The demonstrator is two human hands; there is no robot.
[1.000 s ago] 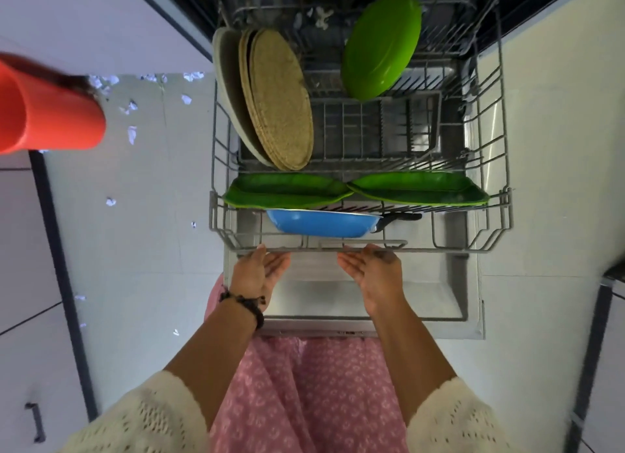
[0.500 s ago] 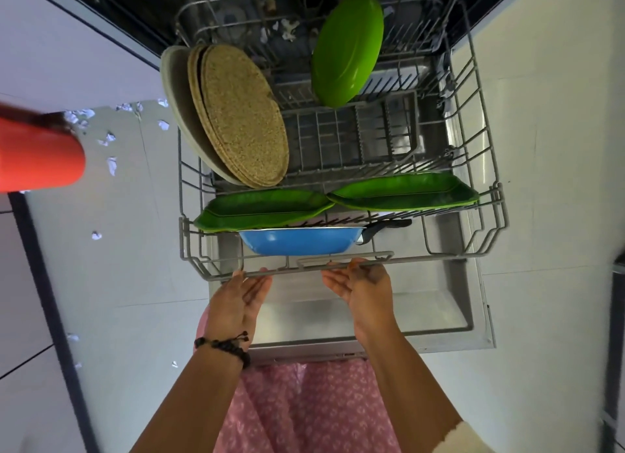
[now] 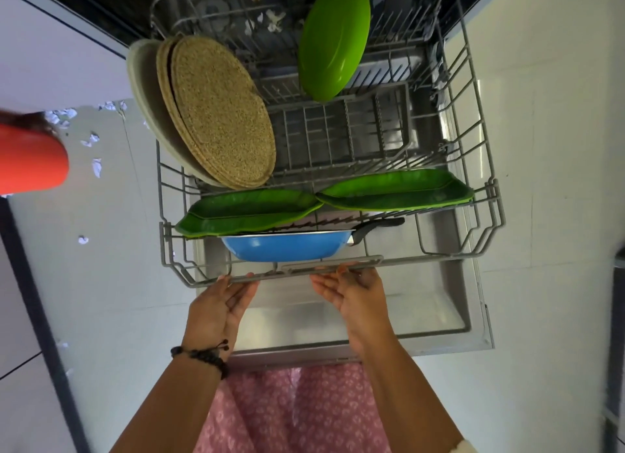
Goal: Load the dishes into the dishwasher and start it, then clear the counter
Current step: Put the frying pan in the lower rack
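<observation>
Rack (image 3: 487, 195) over open door (image 3: 439, 317). In rack: blue pan (image 3: 287, 248) at front rail, two green trays (image 3: 247, 212) behind it, woven mats (image 3: 220, 124) back left, green dish (image 3: 333, 39) back right. Left hand (image 3: 216, 308) and right hand (image 3: 355, 292): fingers straight, tips touching front rail.

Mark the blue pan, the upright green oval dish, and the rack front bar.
blue pan (image 3: 287, 248), head view, outer side wall
green oval dish (image 3: 333, 39), head view, domed back
rack front bar (image 3: 333, 266), head view, handle strip
</observation>
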